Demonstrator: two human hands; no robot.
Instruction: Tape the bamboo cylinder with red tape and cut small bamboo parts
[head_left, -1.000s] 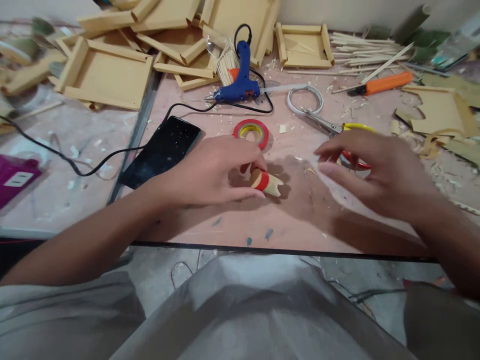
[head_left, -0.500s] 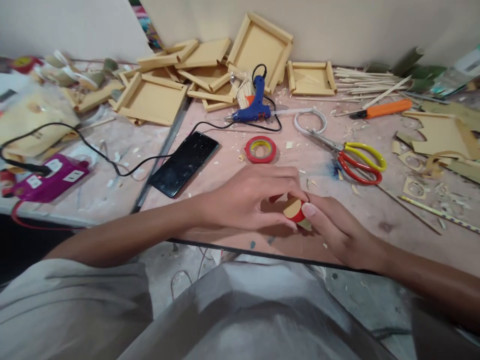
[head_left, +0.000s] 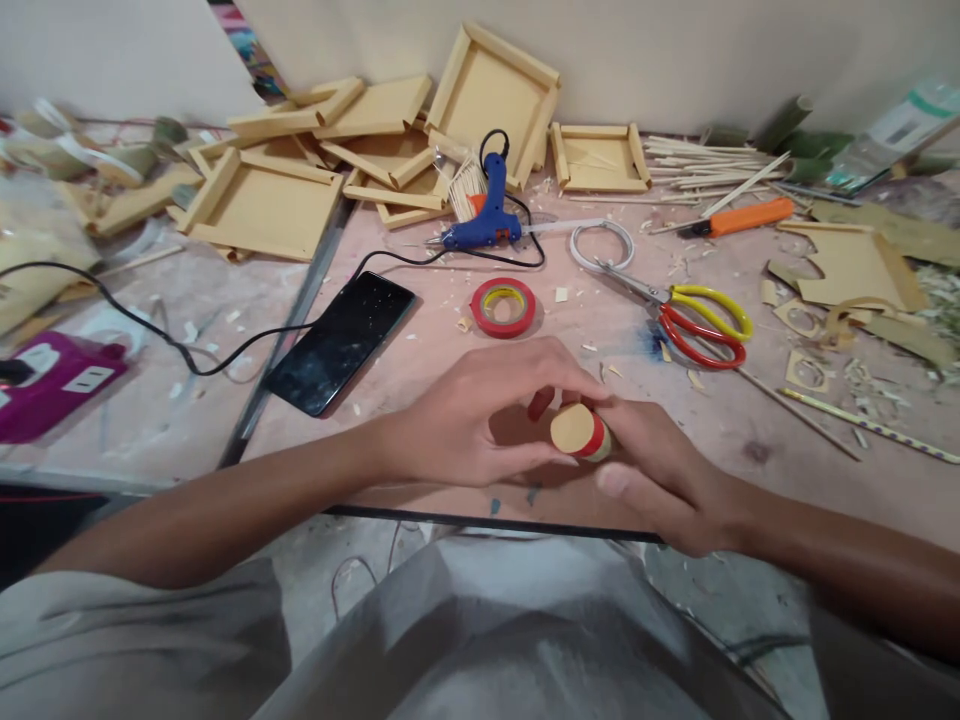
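A small capped cylinder (head_left: pixel 576 430) sits between the two hands, over the table (head_left: pixel 787 500) near its front edge, tilted so that its flat tan end faces up and leftward. The left hand (head_left: pixel 502 400) arches round it, thumb and fingertips seemingly clamped on opposite sides — likely to steady it without covering the disc. The right hand (head_left: pixel 667 470) cups the far end with its thumb apart from the piece, perhaps leaving room to turn it. A red band (head_left: pixel 598 435) wraps just below the disc, matching the tape roll (head_left: pixel 480 308) that lies flat within easy reach.

Beyond, the blue glue gun (head_left: pixel 491 215) rests on its side, and the scissors (head_left: pixel 661 295) lie with their red and yellow handles angled towards the right arm, probably for a quick pick-up. The phone (head_left: pixel 341 345) lies face up, its screen dark.

As for writing, I can read none — the label on the clear bottle (head_left: pixel 900 125) is green and white but blurred, and the purple socket block (head_left: pixel 45 410) shows pale panels with no legible brand.
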